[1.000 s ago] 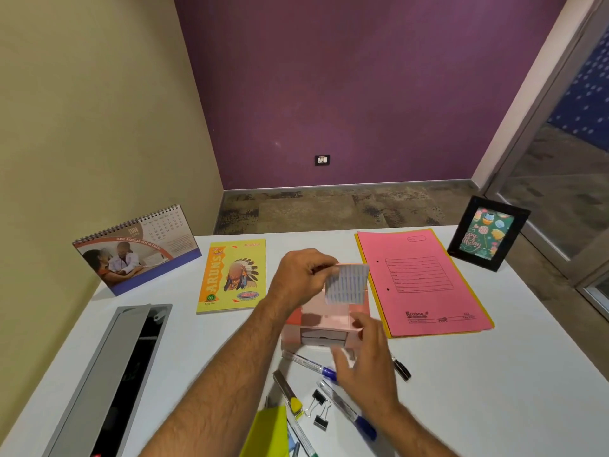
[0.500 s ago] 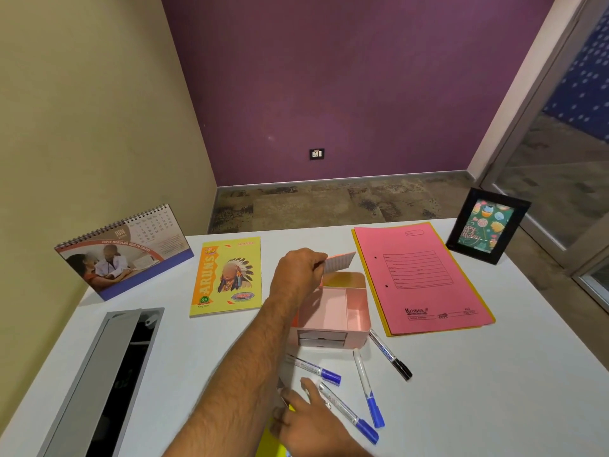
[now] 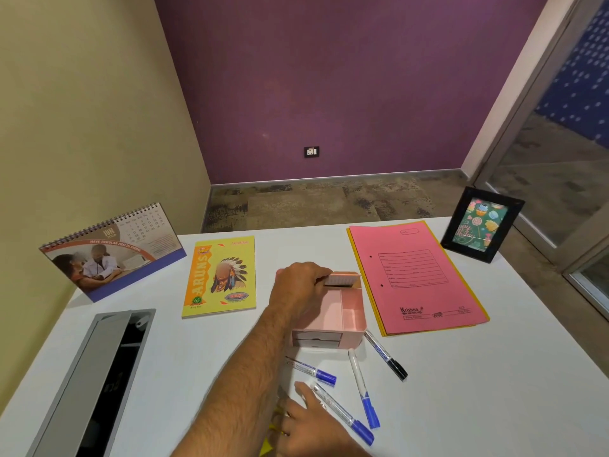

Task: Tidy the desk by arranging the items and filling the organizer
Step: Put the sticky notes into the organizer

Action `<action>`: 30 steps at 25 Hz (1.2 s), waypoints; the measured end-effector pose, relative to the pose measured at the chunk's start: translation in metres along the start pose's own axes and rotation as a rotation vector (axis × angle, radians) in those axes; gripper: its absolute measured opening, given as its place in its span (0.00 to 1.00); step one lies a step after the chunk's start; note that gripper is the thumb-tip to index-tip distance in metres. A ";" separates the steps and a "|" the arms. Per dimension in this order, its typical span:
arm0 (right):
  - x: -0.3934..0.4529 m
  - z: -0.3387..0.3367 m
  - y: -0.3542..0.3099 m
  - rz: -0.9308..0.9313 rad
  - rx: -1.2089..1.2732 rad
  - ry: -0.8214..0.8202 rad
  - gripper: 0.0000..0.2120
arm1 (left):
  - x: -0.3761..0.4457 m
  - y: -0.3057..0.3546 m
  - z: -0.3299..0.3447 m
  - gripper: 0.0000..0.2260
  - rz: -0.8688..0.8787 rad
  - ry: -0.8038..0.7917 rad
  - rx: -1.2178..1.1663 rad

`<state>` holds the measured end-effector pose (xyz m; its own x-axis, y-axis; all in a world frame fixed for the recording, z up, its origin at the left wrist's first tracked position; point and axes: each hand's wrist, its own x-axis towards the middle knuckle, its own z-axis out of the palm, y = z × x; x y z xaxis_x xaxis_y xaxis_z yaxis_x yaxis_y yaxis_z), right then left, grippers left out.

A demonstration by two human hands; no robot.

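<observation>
On the white desk [image 3: 461, 390], from the left: one spiral calendar [image 3: 112, 255] standing upright; one yellow notebook [image 3: 220, 277] lying flat; then the left hand [image 3: 301, 285], pinching a small pale card [image 3: 341, 279] at the far compartment of the single pink organizer [image 3: 333, 319]; just before it lie four markers — three blue-capped [image 3: 311, 371], one black-capped [image 3: 385, 356]; the right hand [image 3: 313, 420] rests with fingers loosely spread beside them; one pink folder [image 3: 415, 275]; one black picture frame [image 3: 481, 224].
</observation>
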<state>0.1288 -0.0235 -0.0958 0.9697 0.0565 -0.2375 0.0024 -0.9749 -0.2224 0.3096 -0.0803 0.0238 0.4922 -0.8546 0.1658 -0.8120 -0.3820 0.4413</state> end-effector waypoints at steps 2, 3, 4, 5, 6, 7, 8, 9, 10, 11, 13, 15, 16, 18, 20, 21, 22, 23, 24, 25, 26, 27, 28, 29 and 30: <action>-0.001 0.003 0.002 -0.087 -0.116 0.129 0.16 | -0.002 -0.001 0.008 0.12 -0.034 -0.059 0.022; -0.003 -0.001 0.003 -0.105 -0.133 0.218 0.17 | -0.002 -0.003 0.011 0.12 -0.052 -0.092 0.015; -0.006 -0.010 0.003 -0.082 -0.115 0.290 0.19 | -0.002 -0.006 0.013 0.12 -0.070 -0.121 0.007; -0.008 -0.019 0.002 -0.074 -0.112 0.399 0.20 | -0.002 -0.008 0.013 0.12 -0.089 -0.138 -0.004; -0.011 -0.029 0.002 -0.064 -0.072 0.499 0.20 | -0.003 -0.010 0.011 0.14 -0.115 -0.148 -0.026; -0.012 -0.036 0.004 -0.030 0.019 0.590 0.19 | -0.002 -0.013 0.008 0.15 -0.139 -0.154 -0.069; -0.013 -0.040 0.008 0.031 0.145 0.675 0.19 | -0.002 -0.015 0.003 0.16 -0.157 -0.156 -0.128; -0.013 -0.043 0.012 0.126 0.292 0.768 0.19 | 0.000 -0.017 -0.005 0.15 -0.167 -0.155 -0.202; -0.014 -0.047 0.017 0.271 0.470 0.828 0.17 | 0.001 -0.019 -0.013 0.15 -0.178 -0.154 -0.284; -0.016 -0.054 0.021 0.417 0.659 0.851 0.15 | 0.001 -0.020 -0.023 0.16 -0.195 -0.155 -0.371; -0.018 -0.067 0.035 0.606 0.990 0.892 0.12 | 0.000 -0.020 -0.040 0.21 -0.238 -0.191 -0.535; -0.021 -0.080 0.049 0.710 1.216 0.949 0.09 | -0.004 -0.019 -0.051 0.23 -0.261 -0.267 -0.614; -0.022 -0.084 0.056 0.735 1.267 0.972 0.08 | -0.006 -0.018 -0.054 0.21 -0.244 -0.298 -0.623; -0.022 -0.088 0.065 0.739 1.316 1.002 0.07 | -0.009 -0.017 -0.054 0.11 -0.169 -0.324 -0.635; -0.019 -0.091 0.070 0.720 1.358 1.025 0.07 | -0.010 -0.013 -0.051 0.06 -0.108 -0.302 -0.615; -0.019 -0.092 0.072 0.715 1.378 1.038 0.06 | -0.009 -0.011 -0.050 0.06 -0.093 -0.274 -0.575; -0.019 -0.093 0.072 0.717 1.384 1.051 0.06 | -0.008 -0.007 -0.050 0.06 -0.085 -0.238 -0.525; -0.021 -0.090 0.072 0.738 1.343 1.059 0.07 | -0.006 -0.005 -0.050 0.06 -0.078 -0.205 -0.487; -0.025 -0.084 0.073 0.760 1.250 1.054 0.08 | -0.004 -0.003 -0.050 0.06 -0.071 -0.177 -0.468; -0.032 -0.074 0.074 0.776 1.111 1.025 0.09 | -0.002 -0.002 -0.050 0.05 -0.067 -0.151 -0.464; -0.040 -0.061 0.074 0.761 0.957 0.969 0.09 | -0.001 -0.001 -0.050 0.05 -0.066 -0.121 -0.459; -0.050 -0.048 0.073 0.709 0.784 0.892 0.13 | 0.001 0.000 -0.049 0.06 -0.065 -0.081 -0.446; -0.060 -0.033 0.074 0.633 0.617 0.807 0.19 | 0.003 0.000 -0.048 0.06 -0.063 -0.038 -0.423; -0.069 -0.016 0.075 0.565 0.489 0.724 0.23 | 0.005 0.001 -0.046 0.06 -0.057 0.001 -0.397; -0.078 -0.002 0.076 0.530 0.401 0.662 0.27 | 0.007 0.002 -0.044 0.06 -0.055 0.031 -0.362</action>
<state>0.0543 -0.1025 -0.0926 0.7622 -0.6279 0.1575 -0.4445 -0.6846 -0.5777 0.3249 -0.0715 0.0645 0.5457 -0.8230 0.1578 -0.6231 -0.2726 0.7331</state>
